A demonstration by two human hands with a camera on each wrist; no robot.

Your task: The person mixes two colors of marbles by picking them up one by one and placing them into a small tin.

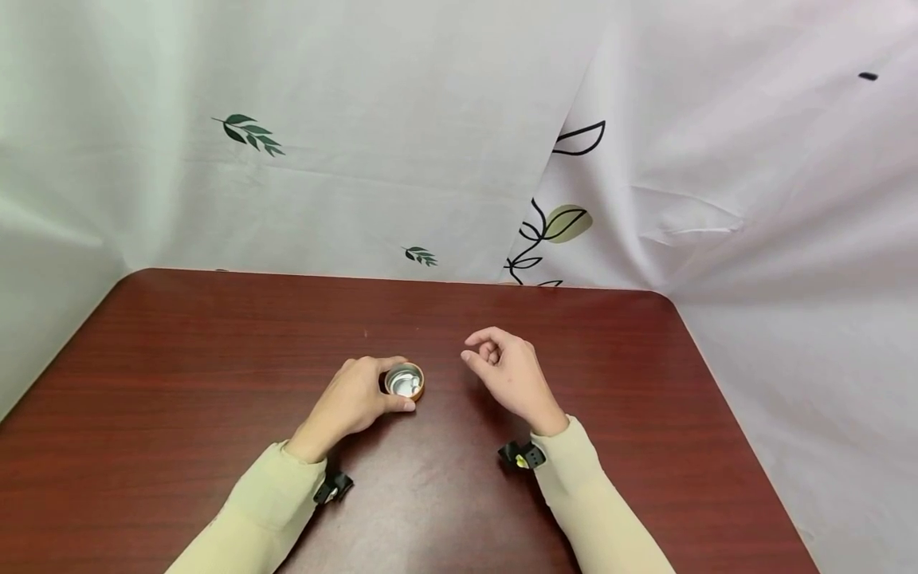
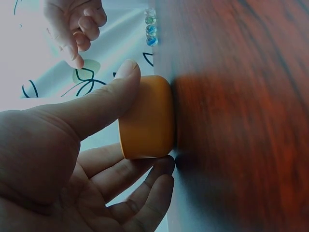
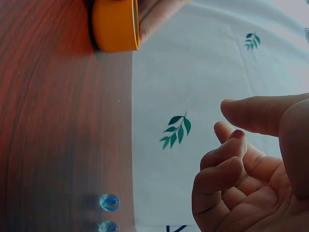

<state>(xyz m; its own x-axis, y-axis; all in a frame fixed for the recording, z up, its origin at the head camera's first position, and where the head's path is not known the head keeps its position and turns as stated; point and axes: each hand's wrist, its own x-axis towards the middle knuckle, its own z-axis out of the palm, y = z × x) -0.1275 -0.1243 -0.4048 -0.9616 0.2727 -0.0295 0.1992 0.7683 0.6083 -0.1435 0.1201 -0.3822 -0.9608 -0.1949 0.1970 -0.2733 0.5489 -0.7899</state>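
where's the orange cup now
In the head view, the orange cup is left of centre, gripped by the left hand, with the right hand to its right.

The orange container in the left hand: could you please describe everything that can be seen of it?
The orange container is small, round and open-topped, with a smooth orange outside and shiny, metal-looking silvery inside. It is upright and appears to rest on the table. The left hand grips its side. Bright patches inside may be reflections or contents.
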